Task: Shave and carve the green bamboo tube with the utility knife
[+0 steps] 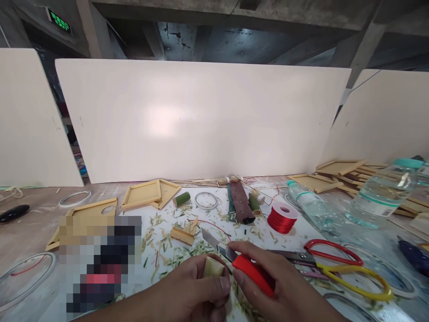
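My left hand (194,288) is closed around a short piece of pale bamboo (213,267), held at the bottom centre of the head view. My right hand (268,279) grips a red-handled utility knife (248,270). Its blade (211,239) points up and to the left, just past the bamboo piece. Green and pale bamboo shavings (167,243) lie scattered on the white sheet under both hands.
A spool of red thread (282,218), a green bamboo tube (181,199), a dark sanding strip (241,202), red and yellow scissors (338,264), two lying plastic bottles (311,205) and small wooden frames (142,194) lie around. White boards (201,120) wall the back.
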Motion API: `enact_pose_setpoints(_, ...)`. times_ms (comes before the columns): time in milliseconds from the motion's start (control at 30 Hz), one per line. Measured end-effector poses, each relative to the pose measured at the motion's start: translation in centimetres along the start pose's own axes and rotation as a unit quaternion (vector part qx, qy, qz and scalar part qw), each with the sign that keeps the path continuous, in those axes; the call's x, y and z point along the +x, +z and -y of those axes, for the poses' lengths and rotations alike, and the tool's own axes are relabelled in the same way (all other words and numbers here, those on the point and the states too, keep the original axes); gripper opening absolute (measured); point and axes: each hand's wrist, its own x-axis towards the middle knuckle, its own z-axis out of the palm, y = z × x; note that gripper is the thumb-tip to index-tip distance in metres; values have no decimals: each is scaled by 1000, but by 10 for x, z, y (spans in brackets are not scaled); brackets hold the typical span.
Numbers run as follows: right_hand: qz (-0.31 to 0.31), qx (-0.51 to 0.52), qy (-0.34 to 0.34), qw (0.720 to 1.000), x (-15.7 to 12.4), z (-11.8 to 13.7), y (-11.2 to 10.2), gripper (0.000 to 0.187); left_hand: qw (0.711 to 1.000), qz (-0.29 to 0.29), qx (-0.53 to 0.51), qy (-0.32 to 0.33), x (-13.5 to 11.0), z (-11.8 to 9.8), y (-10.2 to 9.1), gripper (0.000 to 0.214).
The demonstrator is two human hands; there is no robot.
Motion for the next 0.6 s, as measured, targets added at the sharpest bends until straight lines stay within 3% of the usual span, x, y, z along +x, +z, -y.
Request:
enact_pose_setpoints(233,79,35,-68,994,11,19,-19,37,999,-18,30,22,0,4,-5,50)
enact_pose_setpoints(500,179,-82,-110,974,14,21,-28,23,999,7,32,40,-3,-3,4,54)
enact_pose_setpoints(600,174,-87,-115,974,14,20,-25,25,999,-3,20,44,-3,1,0,52)
